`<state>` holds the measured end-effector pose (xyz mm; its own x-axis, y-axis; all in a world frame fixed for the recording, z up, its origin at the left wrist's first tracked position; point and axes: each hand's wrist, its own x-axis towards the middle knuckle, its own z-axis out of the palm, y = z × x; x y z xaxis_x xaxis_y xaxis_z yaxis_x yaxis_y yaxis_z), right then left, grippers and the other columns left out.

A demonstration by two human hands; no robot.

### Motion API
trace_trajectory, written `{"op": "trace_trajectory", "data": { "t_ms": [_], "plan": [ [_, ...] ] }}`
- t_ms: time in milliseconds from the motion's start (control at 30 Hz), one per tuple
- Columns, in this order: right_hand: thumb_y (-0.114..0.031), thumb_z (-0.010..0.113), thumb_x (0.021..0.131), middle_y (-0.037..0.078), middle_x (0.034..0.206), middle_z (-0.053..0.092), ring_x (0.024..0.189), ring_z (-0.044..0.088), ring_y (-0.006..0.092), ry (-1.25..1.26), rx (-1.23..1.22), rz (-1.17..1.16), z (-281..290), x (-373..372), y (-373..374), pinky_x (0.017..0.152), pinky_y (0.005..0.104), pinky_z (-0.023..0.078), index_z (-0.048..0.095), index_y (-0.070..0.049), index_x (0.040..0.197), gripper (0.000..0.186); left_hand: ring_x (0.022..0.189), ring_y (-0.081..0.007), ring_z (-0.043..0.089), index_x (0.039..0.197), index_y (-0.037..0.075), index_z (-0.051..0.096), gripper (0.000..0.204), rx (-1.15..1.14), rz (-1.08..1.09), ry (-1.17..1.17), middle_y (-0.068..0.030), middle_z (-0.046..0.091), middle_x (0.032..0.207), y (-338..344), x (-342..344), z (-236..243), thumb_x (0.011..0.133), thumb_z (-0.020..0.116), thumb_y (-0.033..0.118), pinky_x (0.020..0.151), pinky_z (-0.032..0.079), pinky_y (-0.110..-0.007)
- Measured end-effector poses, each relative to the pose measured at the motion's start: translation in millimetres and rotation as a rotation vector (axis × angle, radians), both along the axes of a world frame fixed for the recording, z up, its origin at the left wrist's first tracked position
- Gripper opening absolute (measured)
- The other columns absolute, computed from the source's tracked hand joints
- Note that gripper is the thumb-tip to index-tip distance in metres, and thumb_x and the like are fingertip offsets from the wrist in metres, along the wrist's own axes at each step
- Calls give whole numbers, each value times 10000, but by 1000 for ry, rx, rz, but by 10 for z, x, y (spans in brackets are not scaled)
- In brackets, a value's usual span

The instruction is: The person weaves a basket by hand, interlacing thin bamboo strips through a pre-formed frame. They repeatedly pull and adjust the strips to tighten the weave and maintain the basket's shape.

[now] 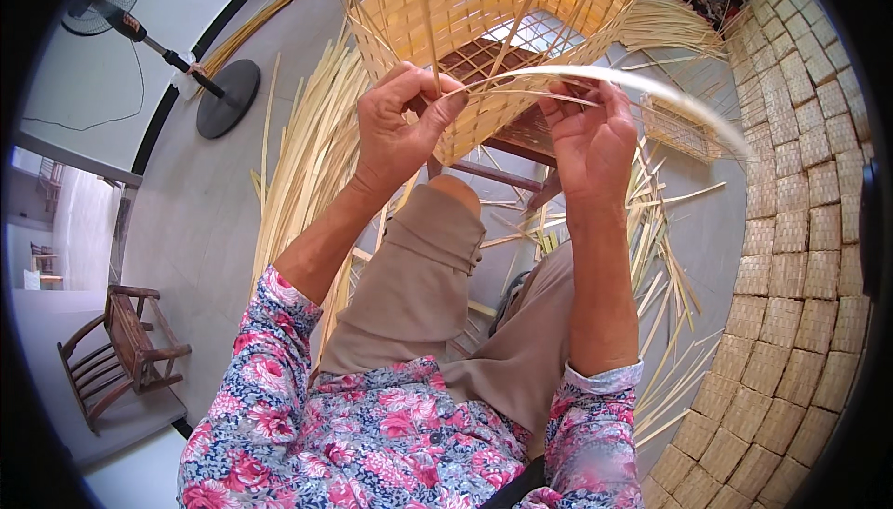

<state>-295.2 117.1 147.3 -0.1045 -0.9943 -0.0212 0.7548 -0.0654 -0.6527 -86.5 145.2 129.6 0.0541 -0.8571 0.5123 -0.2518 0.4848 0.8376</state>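
A partly woven bamboo basket (395, 30) stands tilted in front of me, with long upright strips rising from its rim. At the basket's near edge, my left hand (402, 123) pinches a thin bamboo strip (642, 79) between thumb and fingers. The same pale strip arches over to my right hand (598, 137), whose fingers are closed round it palm up. Beyond that hand its free end bends down to the right and is blurred. Whether a second strip runs between the hands I cannot tell. Under the basket is a dark wooden stool (526, 137), partly hidden.
Long loose bamboo strips (312, 146) lie in a heap on the left, with scattered offcuts (656, 258) at right. Stacked woven blocks (791, 276) line the right side. A standing fan (228, 98) and a wooden chair (135, 346) are on the left.
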Motion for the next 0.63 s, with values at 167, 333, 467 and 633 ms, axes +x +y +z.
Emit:
{"op": "trace_trajectory", "data": {
  "t_ms": [167, 333, 467, 633],
  "plan": [
    [-246, 495, 1023, 86, 992, 613, 885, 592, 199, -220, 116, 12, 15, -90, 119, 803, 401, 529, 581, -58, 999, 208, 715, -57, 594, 904, -12, 729, 106, 194, -58, 16, -7, 618, 829, 23, 4, 149, 870, 787, 70, 644, 480, -213],
    [-474, 626, 971, 17, 978, 579, 880, 551, 130, 174, -127, 8, 68, -107, 144, 770, 309, 505, 659, -81, 1116, 420, 775, -66, 638, 990, -30, 719, 141, 142, -208, -125, -17, 684, 862, -11, 231, 180, 919, 747, 88, 735, 545, -222],
    [-620, 515, 994, 23, 1113, 582, 1031, 512, 98, 673, -418, 19, 161, -130, 215, 868, 269, 467, 625, -40, 1304, 666, 670, -51, 647, 891, -23, 720, 167, 147, -269, -301, -28, 694, 798, -80, 314, 362, 853, 812, 111, 608, 522, -207],
    [-813, 570, 829, 52, 1229, 574, 1103, 525, 137, 777, -259, 214, 115, -170, 137, 951, 290, 469, 539, -84, 1453, 961, 563, -50, 642, 850, 13, 713, 187, 239, -307, -570, -21, 711, 734, -246, 481, 627, 852, 825, 162, 525, 500, -183]
  ]
}}
